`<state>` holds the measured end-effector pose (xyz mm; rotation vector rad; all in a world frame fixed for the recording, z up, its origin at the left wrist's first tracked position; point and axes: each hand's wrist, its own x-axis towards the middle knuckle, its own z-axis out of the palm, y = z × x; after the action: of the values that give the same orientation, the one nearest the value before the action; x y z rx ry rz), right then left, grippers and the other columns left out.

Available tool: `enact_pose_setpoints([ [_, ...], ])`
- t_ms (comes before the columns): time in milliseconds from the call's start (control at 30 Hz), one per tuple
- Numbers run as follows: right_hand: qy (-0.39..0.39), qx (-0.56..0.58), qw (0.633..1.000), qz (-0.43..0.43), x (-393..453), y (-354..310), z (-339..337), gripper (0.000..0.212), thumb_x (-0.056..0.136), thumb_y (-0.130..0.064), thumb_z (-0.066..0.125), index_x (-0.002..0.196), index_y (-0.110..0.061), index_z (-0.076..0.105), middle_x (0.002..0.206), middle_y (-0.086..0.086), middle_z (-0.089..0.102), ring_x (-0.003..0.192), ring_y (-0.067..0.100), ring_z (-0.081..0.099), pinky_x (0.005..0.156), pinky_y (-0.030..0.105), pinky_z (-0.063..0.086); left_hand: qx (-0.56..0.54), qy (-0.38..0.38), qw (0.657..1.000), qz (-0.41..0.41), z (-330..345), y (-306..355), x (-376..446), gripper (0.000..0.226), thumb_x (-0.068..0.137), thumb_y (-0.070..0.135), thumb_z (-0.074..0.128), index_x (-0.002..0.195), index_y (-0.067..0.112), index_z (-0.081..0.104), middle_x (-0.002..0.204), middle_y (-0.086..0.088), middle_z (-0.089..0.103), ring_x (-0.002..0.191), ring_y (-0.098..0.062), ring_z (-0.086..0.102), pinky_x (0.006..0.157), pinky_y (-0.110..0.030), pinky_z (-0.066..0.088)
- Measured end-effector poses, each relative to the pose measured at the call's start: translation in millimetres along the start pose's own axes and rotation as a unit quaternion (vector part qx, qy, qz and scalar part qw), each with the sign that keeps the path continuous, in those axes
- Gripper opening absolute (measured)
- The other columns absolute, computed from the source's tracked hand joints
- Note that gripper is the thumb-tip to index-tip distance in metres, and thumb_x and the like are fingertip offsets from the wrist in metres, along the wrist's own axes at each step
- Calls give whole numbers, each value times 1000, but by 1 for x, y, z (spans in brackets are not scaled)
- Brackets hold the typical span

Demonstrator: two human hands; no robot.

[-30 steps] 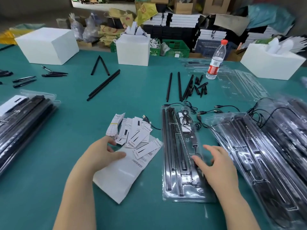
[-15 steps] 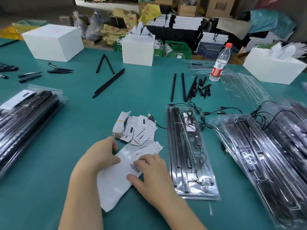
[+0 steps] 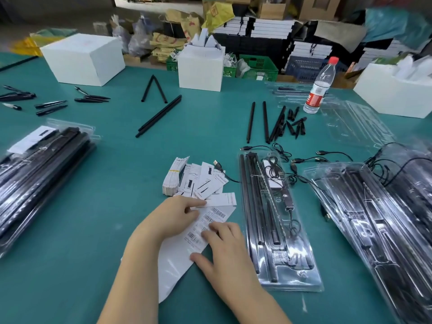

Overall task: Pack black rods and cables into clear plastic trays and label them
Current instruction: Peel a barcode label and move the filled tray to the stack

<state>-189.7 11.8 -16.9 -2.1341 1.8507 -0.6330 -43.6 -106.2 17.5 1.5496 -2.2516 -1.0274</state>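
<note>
A white sheet of barcode labels lies on the green table in front of me. My left hand rests on its upper left part with fingers stretched toward the barcodes. My right hand lies on the sheet's right side, fingertips curled at a barcode label; whether it pinches one I cannot tell. To the right lies a clear plastic tray packed with black rods and a coiled cable. Loose black rods lie farther back.
Small paper cards are scattered above the sheet. Stacks of packed trays sit at the right and at the left. A water bottle, empty trays, white boxes and more rods stand behind.
My right hand left the packed tray and came onto the label sheet; now its fingertips sit at the barcodes. My left hand slid right along the sheet's top.
</note>
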Motion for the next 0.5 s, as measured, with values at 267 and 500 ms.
enact_pose_setpoints([
  [267, 76, -24, 996, -45, 0, -5, -1, 21, 80, -40, 70, 91, -21, 73, 104, -6, 64, 102, 20, 58, 89, 31, 52, -60, -25, 997, -37, 0, -11, 8, 42, 99, 21, 47, 126, 49, 62, 58, 11, 59, 44, -4, 44, 49, -16, 42],
  [500, 28, 33, 998, -34, -1, 1, -1, 30, 87, -39, 68, 105, -17, 75, 114, -6, 63, 116, 13, 50, 102, 18, 35, -105, -32, 993, -46, -1, -11, 8, 39, 102, 20, 46, 127, 45, 62, 57, 13, 58, 42, -5, 42, 46, -19, 43],
])
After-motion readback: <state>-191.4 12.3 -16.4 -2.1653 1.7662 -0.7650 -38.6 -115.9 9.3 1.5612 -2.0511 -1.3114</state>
